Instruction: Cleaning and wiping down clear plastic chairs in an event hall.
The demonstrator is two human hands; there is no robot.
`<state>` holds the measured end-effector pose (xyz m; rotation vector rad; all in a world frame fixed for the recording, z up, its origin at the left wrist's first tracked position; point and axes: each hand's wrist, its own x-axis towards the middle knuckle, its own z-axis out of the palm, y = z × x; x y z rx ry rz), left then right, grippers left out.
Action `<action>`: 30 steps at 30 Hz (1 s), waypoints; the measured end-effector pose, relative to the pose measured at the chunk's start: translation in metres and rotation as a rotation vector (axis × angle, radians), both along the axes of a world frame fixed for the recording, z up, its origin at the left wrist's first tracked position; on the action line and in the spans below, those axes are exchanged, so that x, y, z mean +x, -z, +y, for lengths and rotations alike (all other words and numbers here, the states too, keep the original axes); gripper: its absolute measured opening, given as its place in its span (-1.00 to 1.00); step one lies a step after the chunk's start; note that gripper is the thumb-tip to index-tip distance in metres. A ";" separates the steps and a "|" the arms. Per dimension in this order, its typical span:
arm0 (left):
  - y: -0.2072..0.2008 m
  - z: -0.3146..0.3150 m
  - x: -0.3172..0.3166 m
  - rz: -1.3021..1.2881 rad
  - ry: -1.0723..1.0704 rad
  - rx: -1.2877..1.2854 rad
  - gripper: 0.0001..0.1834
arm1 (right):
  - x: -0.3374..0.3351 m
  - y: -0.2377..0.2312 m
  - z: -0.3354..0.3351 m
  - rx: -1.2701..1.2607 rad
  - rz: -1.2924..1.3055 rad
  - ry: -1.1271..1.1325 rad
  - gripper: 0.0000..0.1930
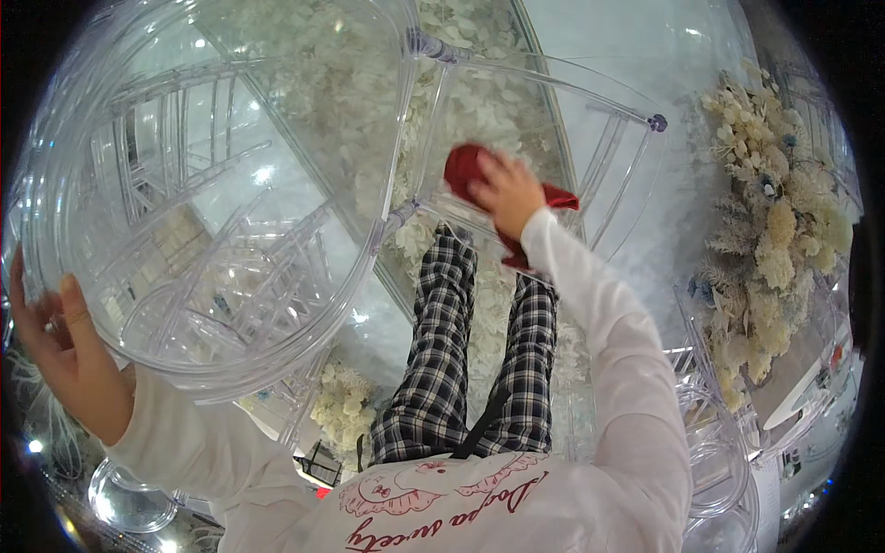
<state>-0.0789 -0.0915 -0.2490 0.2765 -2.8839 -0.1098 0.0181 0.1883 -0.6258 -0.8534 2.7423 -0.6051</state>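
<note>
At the far left, the left hand (64,355) closes its grip on the curved rim of a clear plastic chair (212,212), thumb over the edge and fingers behind it, holding the chair tipped up off the floor so that its round seat faces the camera. Through the seat the chair's own spindled back shows as pale bars. The legs and a cross rail run off to the right, toward the top middle of the view.

In the middle, the right hand (505,192) is closed on a red cloth (461,166), pressing it against the chair's frame just where a leg meets the rail. Part of the cloth hangs down below the wrist. Below it are the person's checked trousers (470,359) and a white mirrored floor strewn with white flowers (346,405).

To the right stands a tall arrangement of cream dried flowers (770,230), with more clear chairs (728,461) stacked near the lower right edge.

As a judgement, the wiping is under way: the cloth is working on the leg joint, while the broad seat and the back are not being touched. The plastic is too clear and full of reflections to tell which parts are already clean, so how much is left cannot be read.
</note>
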 end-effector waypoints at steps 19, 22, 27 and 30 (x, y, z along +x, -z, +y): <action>0.001 0.000 0.005 0.098 -0.088 0.045 -0.59 | -0.007 0.000 0.035 0.071 0.035 0.207 -0.83; -0.010 -0.015 0.000 0.011 -0.074 0.159 -0.64 | -0.050 0.002 0.116 -0.017 0.248 0.807 -0.67; 0.001 0.021 -0.001 0.058 -0.297 0.054 -0.65 | 0.003 0.004 0.116 0.162 0.207 0.912 -0.45; -0.001 0.021 0.003 0.066 -0.210 0.110 -0.64 | 0.088 -0.017 0.090 0.083 0.042 0.931 -0.41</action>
